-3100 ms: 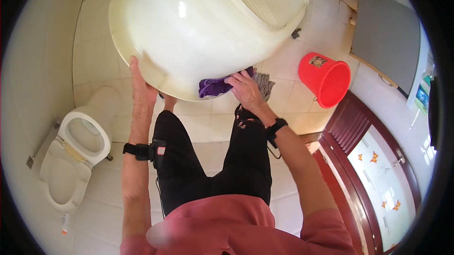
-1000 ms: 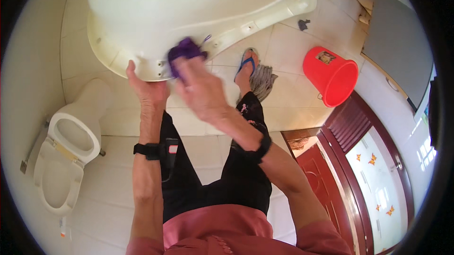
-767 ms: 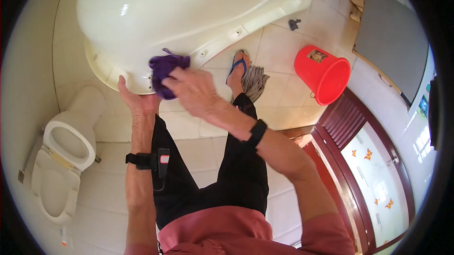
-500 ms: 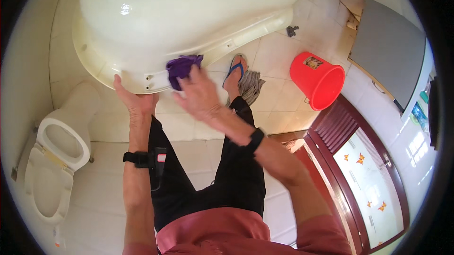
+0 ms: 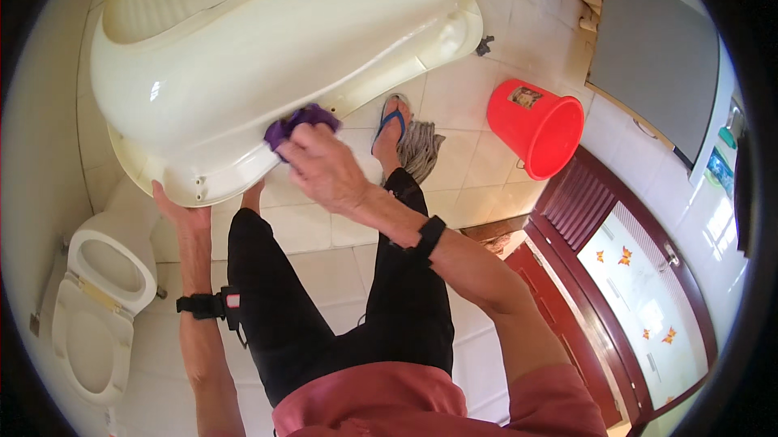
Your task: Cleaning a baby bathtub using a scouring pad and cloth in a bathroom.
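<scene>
A large cream plastic tub (image 5: 267, 56) is tilted up on edge in front of me, its outer side toward me. My right hand (image 5: 320, 166) presses a purple cloth (image 5: 298, 123) against the tub's side near the rim. My left hand (image 5: 180, 212) grips the tub's lower rim from beneath, holding it up. Both wrists wear black bands.
A white toilet (image 5: 97, 307) with its seat up stands at lower left. A red bucket (image 5: 536, 125) sits on the tiled floor to the right, a striped rag (image 5: 421, 149) by my blue sandal (image 5: 389, 123). A dark red door (image 5: 624, 275) is at right.
The tub has swung further upright and to the right. My right hand has slid the purple cloth along its side, from near the rim edge toward the middle. The left hand keeps its grip.
</scene>
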`<action>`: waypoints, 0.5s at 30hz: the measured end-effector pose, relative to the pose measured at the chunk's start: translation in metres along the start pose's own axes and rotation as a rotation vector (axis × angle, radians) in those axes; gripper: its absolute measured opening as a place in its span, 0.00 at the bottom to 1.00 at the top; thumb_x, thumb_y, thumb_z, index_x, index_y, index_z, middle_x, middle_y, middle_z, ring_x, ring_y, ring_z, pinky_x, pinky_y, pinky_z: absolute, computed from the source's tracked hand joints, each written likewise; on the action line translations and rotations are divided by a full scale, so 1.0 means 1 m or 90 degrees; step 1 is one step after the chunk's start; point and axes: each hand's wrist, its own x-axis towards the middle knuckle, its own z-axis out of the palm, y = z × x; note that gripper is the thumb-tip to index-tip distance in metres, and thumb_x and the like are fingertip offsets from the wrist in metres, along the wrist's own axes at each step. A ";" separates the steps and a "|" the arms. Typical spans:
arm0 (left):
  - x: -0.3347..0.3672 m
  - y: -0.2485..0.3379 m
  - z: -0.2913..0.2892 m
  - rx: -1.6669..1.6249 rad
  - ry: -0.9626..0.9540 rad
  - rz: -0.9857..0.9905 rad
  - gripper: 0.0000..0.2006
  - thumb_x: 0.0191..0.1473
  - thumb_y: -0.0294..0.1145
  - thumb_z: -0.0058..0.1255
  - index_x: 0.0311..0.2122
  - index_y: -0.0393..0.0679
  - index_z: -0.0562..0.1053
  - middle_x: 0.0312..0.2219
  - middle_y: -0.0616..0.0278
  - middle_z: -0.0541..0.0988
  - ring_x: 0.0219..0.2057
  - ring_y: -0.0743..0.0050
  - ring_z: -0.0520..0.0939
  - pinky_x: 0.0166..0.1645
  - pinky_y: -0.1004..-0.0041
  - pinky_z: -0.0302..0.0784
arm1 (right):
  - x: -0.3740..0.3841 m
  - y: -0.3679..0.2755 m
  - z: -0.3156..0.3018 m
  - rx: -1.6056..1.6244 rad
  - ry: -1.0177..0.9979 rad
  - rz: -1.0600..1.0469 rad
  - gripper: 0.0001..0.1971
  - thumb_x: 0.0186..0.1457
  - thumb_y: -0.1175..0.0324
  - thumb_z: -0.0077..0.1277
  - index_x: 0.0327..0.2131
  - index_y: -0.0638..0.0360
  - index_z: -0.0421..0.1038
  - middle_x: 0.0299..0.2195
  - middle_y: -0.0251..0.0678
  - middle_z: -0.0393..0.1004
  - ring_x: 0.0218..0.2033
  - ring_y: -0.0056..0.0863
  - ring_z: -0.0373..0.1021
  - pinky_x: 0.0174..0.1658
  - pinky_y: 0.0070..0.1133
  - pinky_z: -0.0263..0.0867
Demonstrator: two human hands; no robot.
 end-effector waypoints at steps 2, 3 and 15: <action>0.002 0.003 -0.013 0.017 0.002 0.008 0.29 0.56 0.52 0.23 0.56 0.42 0.54 0.53 0.57 0.61 0.54 0.56 0.61 0.57 0.58 0.57 | 0.004 0.005 0.000 0.006 -0.056 0.006 0.15 0.38 0.72 0.50 0.35 0.56 0.66 0.29 0.36 0.60 0.37 0.32 0.63 0.36 0.25 0.63; 0.003 0.007 -0.019 0.032 0.000 0.017 0.28 0.56 0.51 0.22 0.56 0.42 0.55 0.52 0.57 0.61 0.54 0.56 0.61 0.57 0.58 0.58 | 0.004 0.030 -0.002 -0.017 -0.016 -0.025 0.16 0.39 0.71 0.50 0.37 0.56 0.66 0.30 0.36 0.61 0.37 0.33 0.63 0.37 0.25 0.63; 0.006 0.022 -0.022 0.067 0.007 0.023 0.28 0.57 0.51 0.21 0.55 0.42 0.55 0.51 0.57 0.62 0.52 0.56 0.63 0.57 0.59 0.57 | -0.015 0.164 0.011 -0.037 0.212 0.565 0.10 0.44 0.65 0.47 0.22 0.63 0.69 0.27 0.46 0.71 0.29 0.44 0.68 0.34 0.34 0.63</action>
